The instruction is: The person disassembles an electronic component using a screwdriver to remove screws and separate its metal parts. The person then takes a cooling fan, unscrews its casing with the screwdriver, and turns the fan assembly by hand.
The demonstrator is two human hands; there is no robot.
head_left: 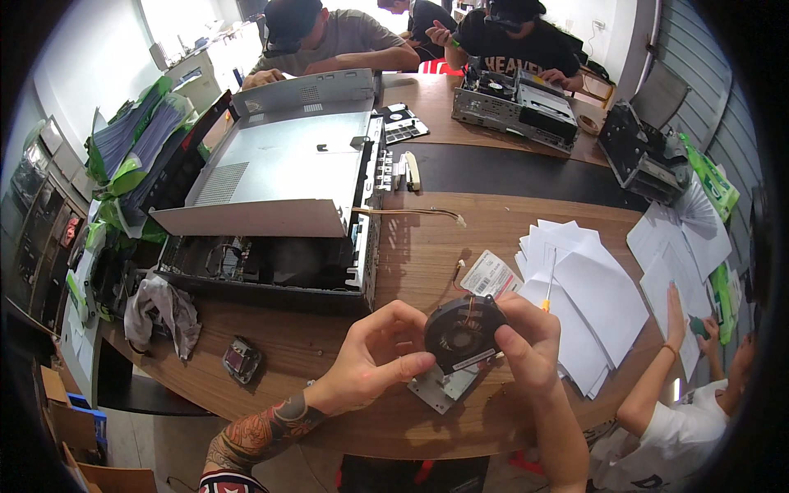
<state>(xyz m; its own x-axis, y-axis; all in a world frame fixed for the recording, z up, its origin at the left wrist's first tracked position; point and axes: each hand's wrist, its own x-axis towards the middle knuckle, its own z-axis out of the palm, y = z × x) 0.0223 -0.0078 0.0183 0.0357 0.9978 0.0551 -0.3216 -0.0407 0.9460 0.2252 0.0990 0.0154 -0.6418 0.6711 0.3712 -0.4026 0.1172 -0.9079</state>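
A round black blower fan (463, 331) with thin wires is held up over the near edge of the table. My left hand (380, 355) pinches its left side between thumb and fingers. On the other side, my right hand (530, 338) grips its edge, thumb in front. Beneath the fan, partly hidden by it, lies a silver metal bracket (444, 394). Just behind is a flat piece with a white and red label (491, 274), and a small wire connector (460, 264) stands beside it. A screwdriver with an orange handle (546, 305) rests on white paper sheets (596, 304).
An opened desktop computer case (271, 275) with its metal cover raised (279, 172) fills the left. A grey cloth (167, 312) and a small metal-framed part (242, 360) lie nearby. Co-workers sit opposite by another chassis (518, 107); another person's arm (653, 382) reaches in at right.
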